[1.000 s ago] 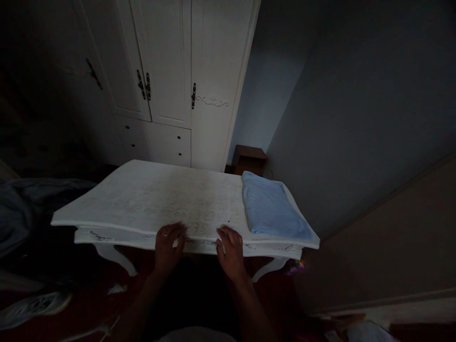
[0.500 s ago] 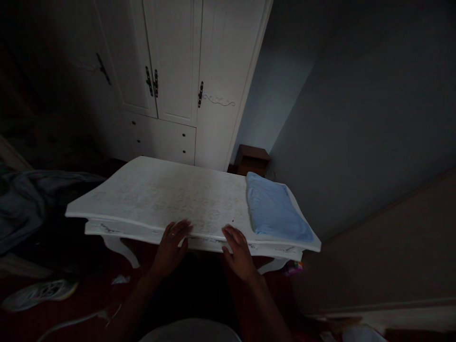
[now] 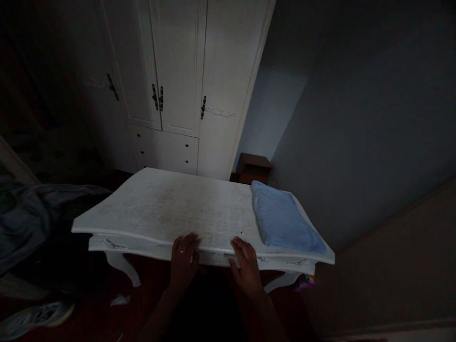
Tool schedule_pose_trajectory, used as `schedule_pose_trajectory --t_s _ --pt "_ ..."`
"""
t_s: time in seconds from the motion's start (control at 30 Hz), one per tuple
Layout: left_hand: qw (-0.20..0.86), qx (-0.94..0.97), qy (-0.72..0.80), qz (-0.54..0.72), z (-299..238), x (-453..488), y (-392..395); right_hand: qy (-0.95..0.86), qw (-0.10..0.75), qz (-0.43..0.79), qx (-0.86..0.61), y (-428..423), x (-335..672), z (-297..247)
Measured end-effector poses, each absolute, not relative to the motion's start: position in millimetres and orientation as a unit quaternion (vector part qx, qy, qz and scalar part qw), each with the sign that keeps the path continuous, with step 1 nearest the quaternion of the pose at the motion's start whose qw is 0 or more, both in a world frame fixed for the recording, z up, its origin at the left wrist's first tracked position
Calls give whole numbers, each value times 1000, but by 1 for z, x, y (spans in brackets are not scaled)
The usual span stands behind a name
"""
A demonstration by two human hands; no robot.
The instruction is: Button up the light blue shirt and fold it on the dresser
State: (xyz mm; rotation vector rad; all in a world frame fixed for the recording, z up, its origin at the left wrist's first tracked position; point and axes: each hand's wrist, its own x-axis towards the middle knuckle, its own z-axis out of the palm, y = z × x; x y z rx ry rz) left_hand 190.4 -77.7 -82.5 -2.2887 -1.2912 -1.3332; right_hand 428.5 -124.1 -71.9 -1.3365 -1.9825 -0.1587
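A low white table [image 3: 160, 209] with a faint pattern on its top stands in front of me in a dim room. My left hand [image 3: 183, 261], a ring on one finger, rests over the table's near edge with its fingers stretched flat. Beside it, my right hand [image 3: 245, 266] lies on the same edge, fingers flat and slightly apart. Neither hand holds anything. A folded light blue cloth [image 3: 283, 218] lies on the right end of the tabletop, a little to the right of my right hand.
A white wardrobe [image 3: 185, 80] with dark handles stands behind the table. A small brown stool [image 3: 254, 166] sits by the blue wall. Dark bedding [image 3: 39, 218] lies at the left, a shoe [image 3: 32, 316] on the red floor below it.
My view has shifted, so the table and wardrobe sit further right and lower in the picture. Both hands stay on the table's near edge.
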Motion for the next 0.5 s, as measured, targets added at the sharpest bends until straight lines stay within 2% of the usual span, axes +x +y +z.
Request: schedule_pose_trajectory --t_s 0.27,0.5 --pt "156 -749 -416 -492 -99 191 -63 -740 392 -95 -538 -116 416 -78" --pt "179 -776 -375 -474 -99 184 -58 -705 447 -191 -517 -105 410 -94"
